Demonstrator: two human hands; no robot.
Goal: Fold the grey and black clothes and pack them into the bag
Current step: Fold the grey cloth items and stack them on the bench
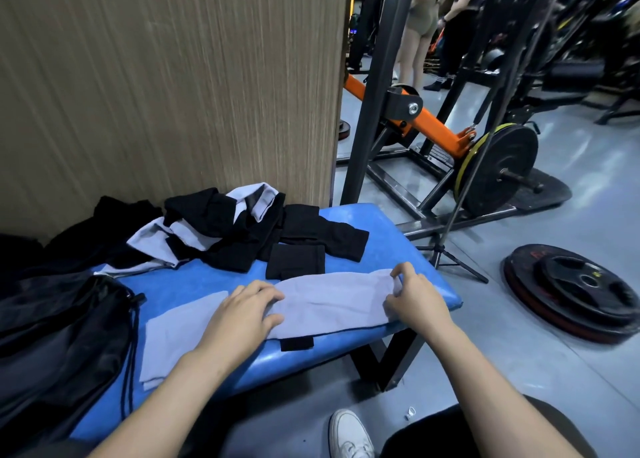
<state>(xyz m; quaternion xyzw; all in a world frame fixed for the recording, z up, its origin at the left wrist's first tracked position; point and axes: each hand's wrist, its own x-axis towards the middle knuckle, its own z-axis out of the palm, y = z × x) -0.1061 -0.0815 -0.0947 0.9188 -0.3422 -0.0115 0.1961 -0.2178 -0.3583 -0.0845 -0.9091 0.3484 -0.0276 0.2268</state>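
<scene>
I keep my left hand (242,310) flat on the grey cloth (322,298) at the near bench (194,284) edge, while my right hand (412,296) pinches its right end; I should fold leftward, edges matched.

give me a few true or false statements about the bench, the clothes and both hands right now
1. The right hand pinches the right end of the grey cloth. True.
2. The left hand holds the black bag. False: it rests on the grey cloth; the bag lies untouched at the left end of the blue bench.
3. A pile of black and grey clothes lies at the back of the bench. True.
4. The grey cloth is already inside the bag. False: it lies spread across the front of the bench.
5. A small folded black piece lies just behind the grey cloth. True.
</scene>
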